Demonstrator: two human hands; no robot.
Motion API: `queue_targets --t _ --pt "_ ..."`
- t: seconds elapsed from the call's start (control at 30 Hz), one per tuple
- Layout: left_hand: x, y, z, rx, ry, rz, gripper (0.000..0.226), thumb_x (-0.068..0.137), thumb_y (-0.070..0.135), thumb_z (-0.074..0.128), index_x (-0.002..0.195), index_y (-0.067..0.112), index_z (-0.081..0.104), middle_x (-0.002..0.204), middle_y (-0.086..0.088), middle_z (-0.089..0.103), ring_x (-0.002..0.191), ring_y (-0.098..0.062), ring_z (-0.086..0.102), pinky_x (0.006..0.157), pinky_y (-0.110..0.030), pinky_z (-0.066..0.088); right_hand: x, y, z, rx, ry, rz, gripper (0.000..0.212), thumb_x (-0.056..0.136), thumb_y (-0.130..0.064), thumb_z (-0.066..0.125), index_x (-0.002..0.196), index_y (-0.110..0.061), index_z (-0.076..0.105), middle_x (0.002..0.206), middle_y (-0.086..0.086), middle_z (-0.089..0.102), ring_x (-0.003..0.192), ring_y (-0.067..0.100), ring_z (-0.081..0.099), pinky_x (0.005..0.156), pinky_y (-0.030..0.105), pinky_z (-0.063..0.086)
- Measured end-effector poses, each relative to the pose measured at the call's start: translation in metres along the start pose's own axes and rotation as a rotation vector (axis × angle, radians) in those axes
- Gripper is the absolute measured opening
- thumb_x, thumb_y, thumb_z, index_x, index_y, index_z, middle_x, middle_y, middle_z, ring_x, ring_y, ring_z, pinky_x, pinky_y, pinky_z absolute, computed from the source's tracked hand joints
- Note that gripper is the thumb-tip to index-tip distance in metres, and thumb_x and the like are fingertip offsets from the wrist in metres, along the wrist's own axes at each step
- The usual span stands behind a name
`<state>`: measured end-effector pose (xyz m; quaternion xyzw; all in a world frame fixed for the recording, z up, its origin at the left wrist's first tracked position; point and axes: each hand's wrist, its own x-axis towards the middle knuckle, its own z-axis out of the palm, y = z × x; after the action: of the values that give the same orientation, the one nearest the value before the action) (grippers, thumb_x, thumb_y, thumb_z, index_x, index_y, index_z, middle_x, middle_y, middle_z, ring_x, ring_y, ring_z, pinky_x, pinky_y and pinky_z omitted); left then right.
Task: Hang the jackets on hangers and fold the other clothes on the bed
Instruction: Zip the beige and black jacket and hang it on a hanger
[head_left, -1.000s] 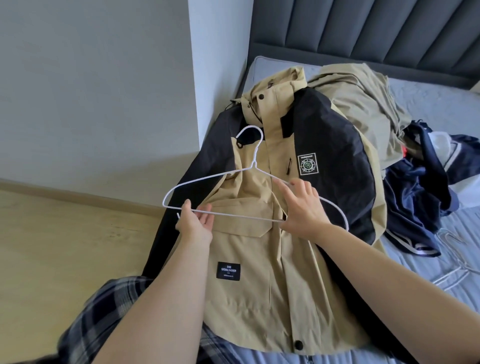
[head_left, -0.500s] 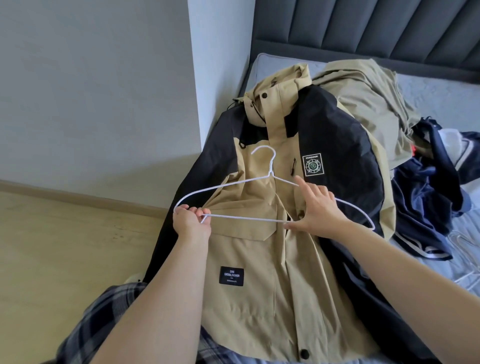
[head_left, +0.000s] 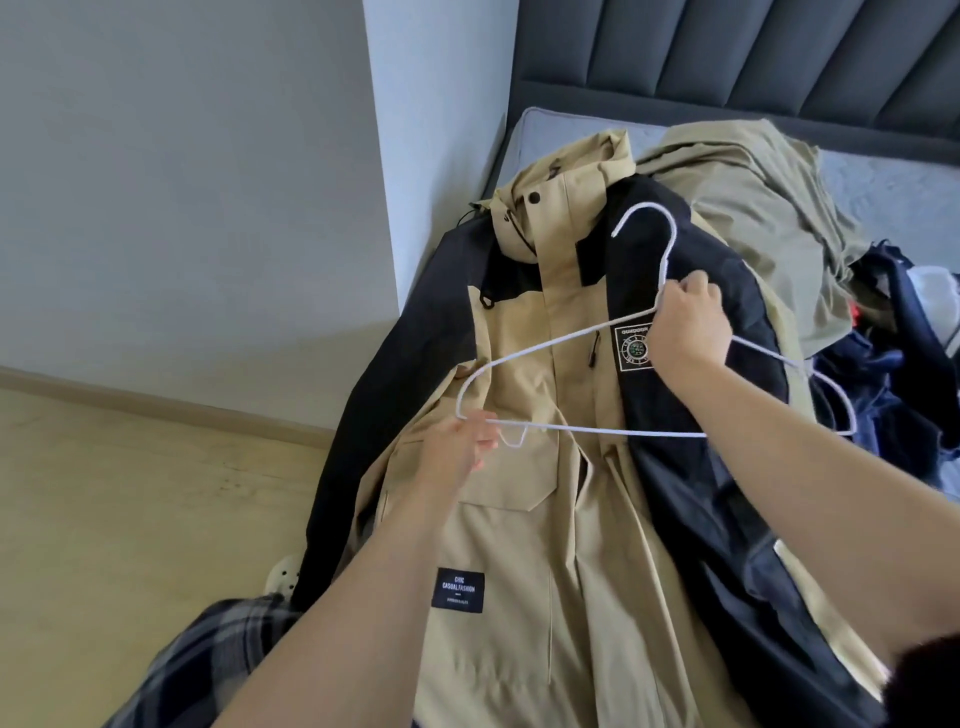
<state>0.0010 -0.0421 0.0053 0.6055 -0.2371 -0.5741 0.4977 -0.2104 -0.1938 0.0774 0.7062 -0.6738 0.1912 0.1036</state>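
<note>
A tan and black hooded jacket (head_left: 524, 509) lies front up on the bed, hood toward the headboard, its right front panel folded open to show dark lining. A white wire hanger (head_left: 550, 353) is held above its chest. My left hand (head_left: 457, 447) pinches the hanger's lower left corner. My right hand (head_left: 685, 327) grips the hanger at the base of its hook, over the jacket's square chest patch. The hanger's right end passes behind my right arm.
An olive garment (head_left: 758, 208) lies crumpled behind the jacket. Dark navy clothes (head_left: 904, 374) are piled at the right. The grey mattress (head_left: 883, 182) meets a dark padded headboard (head_left: 727, 57). A wall corner (head_left: 436, 156) and wooden floor (head_left: 130, 509) are at the left.
The hanger has moved up and to the right over the jacket. My right hand shifted from the bottom bar to the hook's base, and the jacket's right front panel now lies open.
</note>
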Motion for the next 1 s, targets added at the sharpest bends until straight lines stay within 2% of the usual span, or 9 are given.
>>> queue_targets --t 0.07,0.17,0.37,0.5,0.6,0.67,0.73,0.83,1.0 --pt "0.007 -0.003 0.007 0.337 0.053 0.117 0.019 0.093 0.018 0.051 0.086 0.007 0.064 0.077 -0.007 0.06 0.073 -0.021 0.054 0.064 -0.028 0.04 0.009 0.015 0.014 -0.083 -0.037 0.016 0.035 0.09 -0.004 0.045 0.125 -0.007 0.05 0.134 0.019 0.037 0.118 0.038 0.036 0.087 0.052 0.039" --pt "0.019 0.005 0.013 0.526 0.091 0.274 0.024 0.096 0.017 0.046 0.11 0.012 0.066 0.104 -0.007 0.066 0.097 -0.022 0.06 0.089 -0.035 0.049 0.012 0.04 0.038 -0.163 -0.155 -0.006 0.058 0.091 -0.004 0.045 0.145 -0.019 0.031 0.153 0.016 0.017 0.138 0.033 0.018 0.103 0.06 0.026" --pt "0.068 0.038 0.008 0.868 0.203 0.567 0.034 0.093 0.01 0.05 0.126 0.014 0.06 0.138 -0.004 0.048 0.128 -0.019 0.043 0.102 -0.031 0.04 -0.016 0.072 0.086 -0.094 -0.267 -0.023 0.063 0.091 -0.001 0.039 0.151 -0.01 0.019 0.154 0.019 0.019 0.143 0.032 0.016 0.105 0.057 0.031" --pt "0.1 0.052 0.006 1.074 0.333 0.373 0.072 0.09 0.037 0.06 0.15 0.022 0.022 0.156 -0.007 0.02 0.142 -0.027 0.019 0.11 -0.044 0.029 -0.016 0.078 0.105 -0.064 -0.321 -0.024 0.063 0.093 -0.002 0.038 0.151 -0.012 0.018 0.155 0.019 0.019 0.144 0.031 0.016 0.107 0.053 0.03" --pt "0.113 0.052 0.018 1.03 0.18 0.178 0.093 0.082 0.047 0.067 0.151 0.021 0.01 0.15 -0.008 0.034 0.135 -0.031 0.034 0.102 -0.043 0.039 -0.013 0.082 0.11 -0.046 -0.334 -0.028 0.064 0.092 -0.001 0.038 0.152 -0.013 0.018 0.156 0.018 0.017 0.145 0.03 0.014 0.109 0.052 0.029" --pt "0.115 0.048 0.022 1.213 0.173 0.181 0.063 0.086 0.039 0.064 0.137 0.016 0.036 0.134 -0.008 0.049 0.118 -0.03 0.049 0.086 -0.038 0.047 -0.014 0.082 0.109 -0.021 -0.33 -0.023 0.067 0.089 0.001 0.04 0.151 -0.015 0.02 0.157 0.016 0.017 0.146 0.028 0.012 0.109 0.052 0.027" --pt "0.111 0.046 0.02 1.229 0.26 0.26 0.01 0.09 0.024 0.055 0.097 0.018 0.054 0.104 -0.005 0.061 0.087 -0.025 0.056 0.061 -0.031 0.042 -0.017 0.08 0.103 0.008 -0.333 -0.021 0.069 0.087 0.003 0.043 0.15 -0.017 0.024 0.158 0.013 0.018 0.146 0.025 0.012 0.11 0.051 0.023" --pt "0.096 0.033 0.006 1.126 0.245 0.356 0.02 0.085 0.014 0.049 0.067 0.017 0.04 0.067 0.002 0.052 0.061 -0.02 0.046 0.046 -0.028 0.026 -0.024 0.076 0.087 0.092 -0.283 -0.05 0.061 0.085 0.003 0.049 0.144 -0.013 0.041 0.153 0.012 0.032 0.143 0.026 0.024 0.109 0.049 0.024" --pt "0.069 0.004 -0.024 1.151 0.07 0.415 0.019 0.078 0.015 0.05 0.062 0.014 0.039 0.059 0.002 0.047 0.06 -0.02 0.045 0.047 -0.03 0.025 -0.024 0.035 0.042 0.266 0.091 -0.163 0.051 0.072 0.013 0.057 0.121 -0.002 0.063 0.13 0.014 0.057 0.113 0.037 0.054 0.083 0.042 0.049"
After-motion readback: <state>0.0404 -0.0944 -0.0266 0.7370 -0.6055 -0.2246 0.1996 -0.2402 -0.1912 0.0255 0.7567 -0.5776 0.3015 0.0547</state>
